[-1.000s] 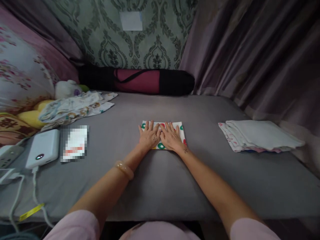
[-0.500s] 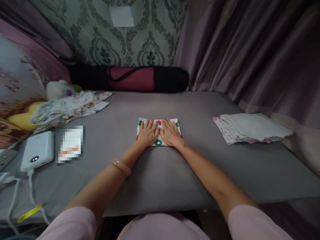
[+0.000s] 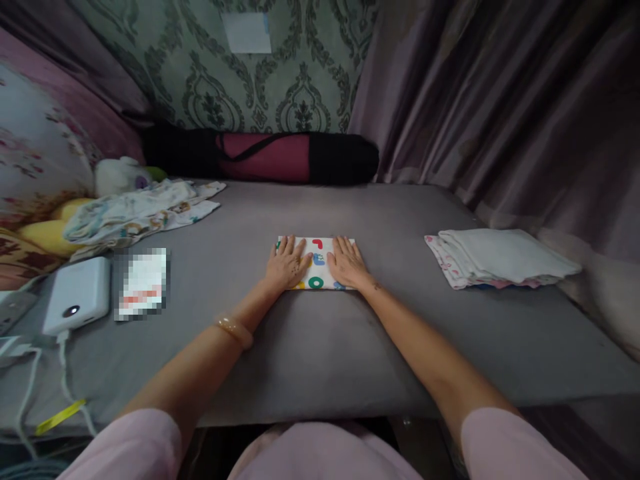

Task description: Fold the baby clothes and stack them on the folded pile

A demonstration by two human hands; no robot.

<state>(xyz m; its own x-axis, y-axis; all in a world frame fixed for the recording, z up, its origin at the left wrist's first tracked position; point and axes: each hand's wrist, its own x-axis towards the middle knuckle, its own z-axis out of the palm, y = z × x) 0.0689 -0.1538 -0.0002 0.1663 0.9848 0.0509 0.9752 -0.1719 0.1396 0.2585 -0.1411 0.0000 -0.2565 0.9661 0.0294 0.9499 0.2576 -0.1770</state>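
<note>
A small folded white cloth (image 3: 318,261) printed with coloured shapes lies flat on the grey bed sheet (image 3: 320,347) in the middle of the view. My left hand (image 3: 288,263) rests palm down on its left half, fingers stretched out. On the cloth's right half my right hand (image 3: 347,263) lies flat in the same way. A gap between the two hands shows the cloth's printed middle. A pale bangle (image 3: 233,330) sits on my left wrist.
A stack of folded white cloths (image 3: 500,257) lies at the right. Loose patterned baby clothes (image 3: 135,213) lie at the back left, by soft toys. A white power bank (image 3: 75,293) with cable and a blurred item (image 3: 143,283) sit at the left. A black-and-maroon roll bag (image 3: 260,155) lines the wall.
My two hands, side by side and touching before, have slid apart toward the cloth's left and right ends. The cloth's middle now shows between them.
</note>
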